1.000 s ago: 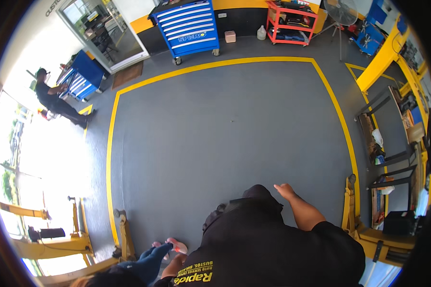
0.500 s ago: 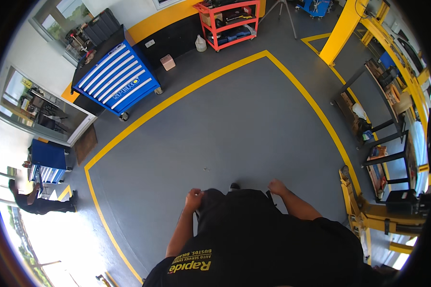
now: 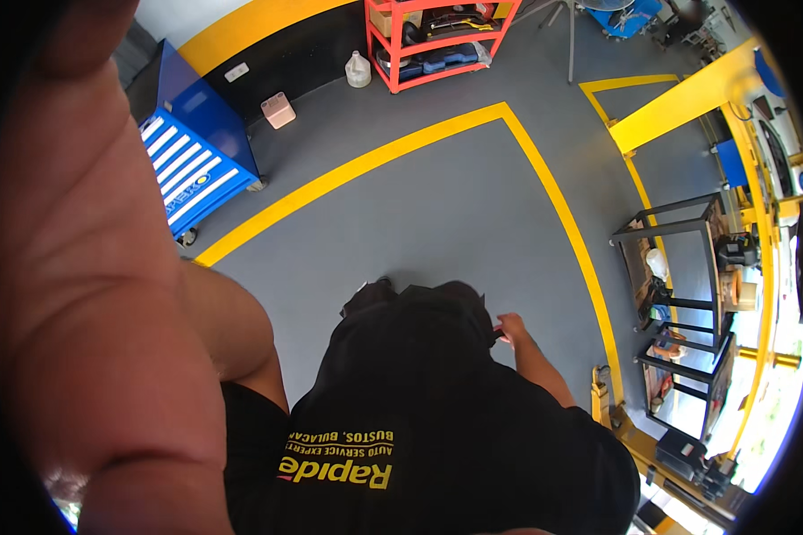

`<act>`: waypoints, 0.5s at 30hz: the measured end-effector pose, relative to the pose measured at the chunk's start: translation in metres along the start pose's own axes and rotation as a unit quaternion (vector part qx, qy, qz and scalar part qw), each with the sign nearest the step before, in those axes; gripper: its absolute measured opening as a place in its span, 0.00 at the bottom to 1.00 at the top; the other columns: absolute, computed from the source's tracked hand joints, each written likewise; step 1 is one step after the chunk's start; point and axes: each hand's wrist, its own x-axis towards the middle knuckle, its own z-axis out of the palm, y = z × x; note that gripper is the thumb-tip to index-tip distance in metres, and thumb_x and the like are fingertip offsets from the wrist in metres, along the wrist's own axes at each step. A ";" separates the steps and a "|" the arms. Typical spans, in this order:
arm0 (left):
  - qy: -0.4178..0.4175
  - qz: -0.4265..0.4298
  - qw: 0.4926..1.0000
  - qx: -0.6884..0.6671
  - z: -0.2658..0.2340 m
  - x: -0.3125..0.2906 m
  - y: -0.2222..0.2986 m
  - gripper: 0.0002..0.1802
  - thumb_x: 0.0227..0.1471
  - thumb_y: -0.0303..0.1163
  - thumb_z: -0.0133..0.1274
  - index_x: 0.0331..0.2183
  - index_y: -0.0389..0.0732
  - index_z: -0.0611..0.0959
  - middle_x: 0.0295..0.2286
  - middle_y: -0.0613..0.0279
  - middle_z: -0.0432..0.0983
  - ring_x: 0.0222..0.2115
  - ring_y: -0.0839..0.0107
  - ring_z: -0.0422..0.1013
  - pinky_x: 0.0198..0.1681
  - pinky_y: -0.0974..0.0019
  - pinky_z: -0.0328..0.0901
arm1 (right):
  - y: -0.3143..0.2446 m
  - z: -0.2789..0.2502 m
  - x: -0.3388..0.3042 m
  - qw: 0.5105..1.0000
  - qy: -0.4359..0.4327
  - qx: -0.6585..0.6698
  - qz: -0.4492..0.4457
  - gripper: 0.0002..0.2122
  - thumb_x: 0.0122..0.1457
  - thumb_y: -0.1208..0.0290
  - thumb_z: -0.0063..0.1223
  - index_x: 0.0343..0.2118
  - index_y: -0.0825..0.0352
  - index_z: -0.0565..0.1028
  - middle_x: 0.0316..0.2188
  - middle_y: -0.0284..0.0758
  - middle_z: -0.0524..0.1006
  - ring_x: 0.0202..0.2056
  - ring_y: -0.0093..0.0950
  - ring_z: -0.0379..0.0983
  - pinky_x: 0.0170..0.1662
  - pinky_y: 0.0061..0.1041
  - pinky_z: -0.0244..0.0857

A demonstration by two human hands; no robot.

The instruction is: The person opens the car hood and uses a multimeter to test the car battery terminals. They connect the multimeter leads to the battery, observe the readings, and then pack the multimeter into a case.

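My left hand (image 3: 107, 294) is raised very close to the camera and fills the left side of the view. Its palm and wrist creases show large, while most of its fingers run out of the picture or into the dark rim, so its grip is hidden. Low beside my right thigh hangs my right hand (image 3: 511, 328), its fingers curled in next to a small dark strip at the clothing. What those fingers hold, if anything, is too small to make out. My black shirt (image 3: 455, 428) with yellow print covers the lower middle.
A blue tool chest (image 3: 207, 134) stands at upper left, partly behind my left hand. Along the wall are a pink container (image 3: 278, 110), a white jug (image 3: 358, 69) and a red tool cart (image 3: 437, 67). Black metal racks (image 3: 669, 236) and a yellow lift post (image 3: 678, 102) stand right, past yellow floor lines (image 3: 553, 192).
My left hand has risen from beside my waist to right before the camera. The view has tilted and shifted, and the person at far left is out of sight. My right hand stays low.
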 end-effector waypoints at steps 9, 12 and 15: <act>-0.014 0.001 1.000 0.015 0.050 0.173 -0.345 0.44 0.60 0.68 0.47 0.66 0.48 0.71 0.64 0.34 0.61 0.59 0.27 0.65 0.57 0.43 0.70 | -0.172 -0.045 0.147 0.987 -0.097 -0.078 0.098 0.12 0.67 0.67 0.51 0.50 0.66 0.73 0.27 0.41 0.78 0.24 0.32 0.76 0.27 0.38 0.72; -0.002 0.028 0.998 0.050 0.040 0.252 -0.446 0.47 0.60 0.72 0.45 0.68 0.49 0.69 0.66 0.32 0.58 0.60 0.23 0.63 0.58 0.42 0.70 | -0.304 -0.052 0.230 0.987 -0.091 -0.106 0.079 0.12 0.65 0.71 0.54 0.49 0.67 0.71 0.26 0.40 0.77 0.22 0.30 0.75 0.23 0.37 0.69; 0.040 0.004 0.985 0.169 0.006 0.308 -0.517 0.48 0.61 0.74 0.42 0.66 0.46 0.71 0.65 0.29 0.60 0.60 0.24 0.65 0.58 0.41 0.70 | -0.498 -0.056 0.321 0.996 -0.056 -0.069 -0.005 0.13 0.63 0.75 0.57 0.48 0.68 0.70 0.25 0.40 0.75 0.21 0.29 0.74 0.19 0.35 0.66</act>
